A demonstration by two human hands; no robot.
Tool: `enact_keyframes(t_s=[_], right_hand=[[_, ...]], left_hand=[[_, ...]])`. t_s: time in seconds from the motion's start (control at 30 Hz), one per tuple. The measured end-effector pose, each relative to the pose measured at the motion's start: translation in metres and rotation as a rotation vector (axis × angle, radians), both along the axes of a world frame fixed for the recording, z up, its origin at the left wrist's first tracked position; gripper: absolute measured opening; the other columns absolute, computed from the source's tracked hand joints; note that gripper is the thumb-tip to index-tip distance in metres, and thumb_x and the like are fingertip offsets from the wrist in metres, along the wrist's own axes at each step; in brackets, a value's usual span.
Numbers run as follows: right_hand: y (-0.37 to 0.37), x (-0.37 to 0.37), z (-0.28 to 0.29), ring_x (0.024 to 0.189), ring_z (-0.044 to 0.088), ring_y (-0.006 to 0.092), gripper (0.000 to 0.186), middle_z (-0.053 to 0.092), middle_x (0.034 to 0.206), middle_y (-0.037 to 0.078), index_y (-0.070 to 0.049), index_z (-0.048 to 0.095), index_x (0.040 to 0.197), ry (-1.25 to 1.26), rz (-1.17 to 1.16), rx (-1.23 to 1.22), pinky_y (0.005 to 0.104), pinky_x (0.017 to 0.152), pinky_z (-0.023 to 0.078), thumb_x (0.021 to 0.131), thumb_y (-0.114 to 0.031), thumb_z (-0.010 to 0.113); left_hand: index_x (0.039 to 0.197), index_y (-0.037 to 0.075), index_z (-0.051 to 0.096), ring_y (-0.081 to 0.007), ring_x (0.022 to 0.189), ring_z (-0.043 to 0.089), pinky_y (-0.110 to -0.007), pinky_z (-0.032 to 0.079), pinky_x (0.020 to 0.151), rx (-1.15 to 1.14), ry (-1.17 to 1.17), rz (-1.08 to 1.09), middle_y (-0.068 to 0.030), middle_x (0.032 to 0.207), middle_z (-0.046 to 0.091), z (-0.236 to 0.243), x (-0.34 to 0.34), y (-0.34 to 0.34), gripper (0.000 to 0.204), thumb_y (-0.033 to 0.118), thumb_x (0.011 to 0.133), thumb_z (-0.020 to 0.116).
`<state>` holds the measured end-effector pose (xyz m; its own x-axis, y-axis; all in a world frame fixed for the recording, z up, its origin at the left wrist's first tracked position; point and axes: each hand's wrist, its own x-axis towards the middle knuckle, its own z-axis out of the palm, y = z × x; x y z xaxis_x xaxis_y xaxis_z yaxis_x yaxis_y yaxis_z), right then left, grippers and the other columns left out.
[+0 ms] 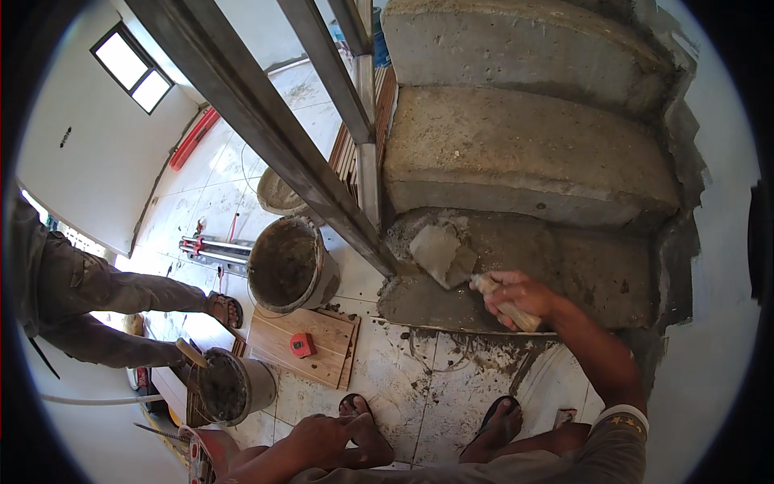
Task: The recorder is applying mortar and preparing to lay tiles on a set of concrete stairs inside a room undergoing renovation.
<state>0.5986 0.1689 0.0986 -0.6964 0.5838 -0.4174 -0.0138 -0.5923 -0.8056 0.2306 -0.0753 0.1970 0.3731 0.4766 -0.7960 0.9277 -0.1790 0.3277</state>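
Note:
My right hand (520, 300) is closed around the wooden handle of a trowel (461, 270). The trowel's blade lies at a heap of wet grey mortar (435, 246) on the lowest concrete step (597, 274), at its left end. Part of the blade is coated with mortar, so its outline is hard to make out. Low in the picture, my left hand (318, 440) rests by my knee, its fingers loosely laid out and no object visible in it.
Concrete stairs (524, 145) rise ahead beside metal posts (266, 121). Left stand mortar buckets (326, 282) (258, 387) and another tub (278, 192). A red tape measure (302, 345) lies on wooden planks (274, 331). Another person's legs (121, 290) are at the far left.

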Motion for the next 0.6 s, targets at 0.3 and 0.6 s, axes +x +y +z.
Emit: enact_keyframes(t_s=[0.3, 0.6], right_hand=[[-0.032, 0.006, 0.006, 0.053, 0.062, 0.0158, 0.049, 0.062, 0.079, 0.008, 0.005, 0.048, 0.14, -0.001, 0.145, -0.065, 0.0307, 0.048, 0.051, 0.094, -0.005, 0.061], [0.016, -0.018, 0.0, 0.051, 0.061, 0.015, 0.028, 0.06, 0.077, 0.006, -0.002, 0.056, 0.115, -0.103, -0.016, 0.047, 0.0318, 0.041, 0.048, 0.092, -0.016, 0.066]], left_hand=[[0.15, 0.005, 0.041, -0.04, 0.095, 0.071, -0.047, 0.055, 0.09, 0.064, -0.018, 0.006, -0.0204, 0.128, 0.066, 0.0, -0.002, -0.013, 0.078, 0.055, 0.093, 0.06], [0.151, 0.004, 0.038, -0.0419, 0.097, 0.07, -0.046, 0.054, 0.092, 0.116, -0.074, -0.01, -0.0206, 0.129, 0.065, 0.01, 0.006, -0.01, 0.083, 0.059, 0.093, 0.059]])
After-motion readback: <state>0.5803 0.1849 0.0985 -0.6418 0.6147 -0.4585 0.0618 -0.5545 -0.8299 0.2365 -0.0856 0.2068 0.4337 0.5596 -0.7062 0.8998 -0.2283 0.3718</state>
